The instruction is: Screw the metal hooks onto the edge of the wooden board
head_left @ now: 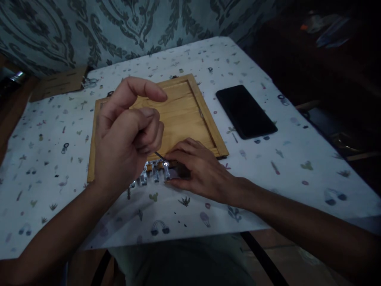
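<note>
My left hand (125, 137) is raised over the left part of a shallow wooden tray (178, 115), its fingers curled and the index finger arched above the rest. From under those fingers a thin dark rod (160, 156) runs down to a shiny round spot on a row of silvery metal fittings (154, 171). My right hand (201, 167) pinches the right end of this row at the tray's near edge, thumb below and fingers above. The row's left end is partly hidden behind my left hand. What the rod's upper end looks like is covered by my fingers.
A black smartphone (246, 111) lies right of the tray on the patterned white tablecloth (285, 178). Flat cardboard (59, 84) rests at the back left corner. A patterned curtain or wall covering (119, 28) stands behind the table.
</note>
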{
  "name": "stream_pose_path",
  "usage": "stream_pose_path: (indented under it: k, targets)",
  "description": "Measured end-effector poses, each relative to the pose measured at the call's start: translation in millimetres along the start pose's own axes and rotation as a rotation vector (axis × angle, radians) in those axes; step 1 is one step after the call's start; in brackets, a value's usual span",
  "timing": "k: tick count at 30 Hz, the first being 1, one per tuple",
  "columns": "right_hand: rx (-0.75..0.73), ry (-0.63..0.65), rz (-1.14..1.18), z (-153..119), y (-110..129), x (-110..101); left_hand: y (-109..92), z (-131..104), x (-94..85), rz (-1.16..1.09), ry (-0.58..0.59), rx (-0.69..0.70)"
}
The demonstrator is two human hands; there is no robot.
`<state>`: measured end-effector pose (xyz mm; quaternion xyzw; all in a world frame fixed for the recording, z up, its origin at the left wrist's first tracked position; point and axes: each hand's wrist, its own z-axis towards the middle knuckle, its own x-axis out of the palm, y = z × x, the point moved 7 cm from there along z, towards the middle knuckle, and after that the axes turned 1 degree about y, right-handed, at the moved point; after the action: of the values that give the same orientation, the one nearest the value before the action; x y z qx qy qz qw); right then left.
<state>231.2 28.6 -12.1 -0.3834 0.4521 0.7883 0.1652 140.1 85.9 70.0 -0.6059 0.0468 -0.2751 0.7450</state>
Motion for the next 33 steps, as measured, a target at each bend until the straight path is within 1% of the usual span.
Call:
stream_pose_path:
  k: [5,10,15,18,24,26,28,31,33]
  targets:
    - [-0.01,-0.014,0.002,-0.6,0.0,-0.3,-3.9,-2.9,2.5,0.053,-0.012,0.006]
    - [-0.022,-0.024,0.026,-2.0,0.6,-0.7,-7.2,-12.2,8.8,0.138,0.021,0.076]
    - [-0.013,-0.02,0.032,-1.8,0.1,-0.3,-5.4,-14.8,10.2,0.044,0.035,0.113]
    - [-0.009,-0.01,0.028,-1.5,0.0,0.4,-4.4,-15.2,12.7,0.018,0.121,0.106]
    - [0.006,-0.006,0.025,-1.5,0.3,-0.2,-2.7,-16.4,18.6,0.084,0.344,0.071]
    - [0.002,-0.002,0.034,-1.4,0.4,0.1,-1.9,-13.5,18.8,0.047,0.379,0.055]
    - [-0.011,-0.009,0.033,-1.5,0.6,0.0,-2.4,-8.9,17.3,-0.001,0.373,0.067]
    - [-0.031,-0.036,0.012,-1.6,0.9,-0.9,-2.3,-3.3,13.5,0.009,0.308,0.099]
    - [-0.035,-0.043,0.009,-1.4,1.2,-1.3,0.1,-2.8,12.8,0.03,0.266,0.091]
